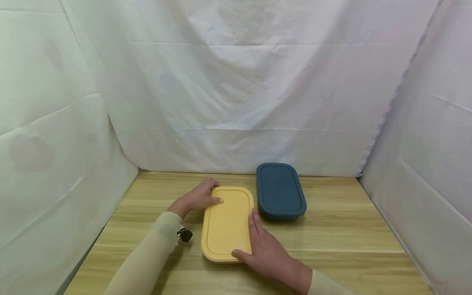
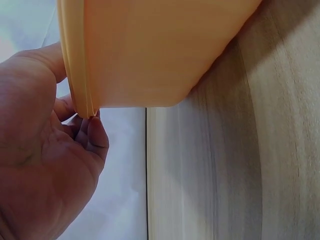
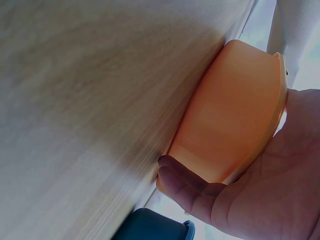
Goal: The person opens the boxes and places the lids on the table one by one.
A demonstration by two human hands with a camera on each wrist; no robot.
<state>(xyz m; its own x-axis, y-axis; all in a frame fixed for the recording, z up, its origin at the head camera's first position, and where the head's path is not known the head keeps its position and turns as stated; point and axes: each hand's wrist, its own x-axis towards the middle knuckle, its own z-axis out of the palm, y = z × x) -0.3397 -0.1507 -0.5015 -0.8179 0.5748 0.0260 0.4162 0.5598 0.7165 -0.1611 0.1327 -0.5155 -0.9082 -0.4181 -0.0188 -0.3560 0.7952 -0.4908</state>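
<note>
A yellow food container [image 1: 228,225] with a fitted lid sits on the wooden table, its long side running away from me. At its far left corner, my left hand [image 1: 200,196] grips the rim, thumb on the lid and fingers bent under the lid's edge [image 2: 77,75]. My right hand [image 1: 269,252] holds the near right side, with its thumb on the lid by the front edge and its fingers along the side wall [image 3: 225,110]. The lid lies flat on the container all round.
A dark blue lidded container [image 1: 281,190] stands just right of and behind the yellow one, close to the back curtain [image 1: 236,90]. White cloth walls border the wooden table [image 1: 343,241] at left and right. A small black object [image 1: 185,235] hangs at the left cuff.
</note>
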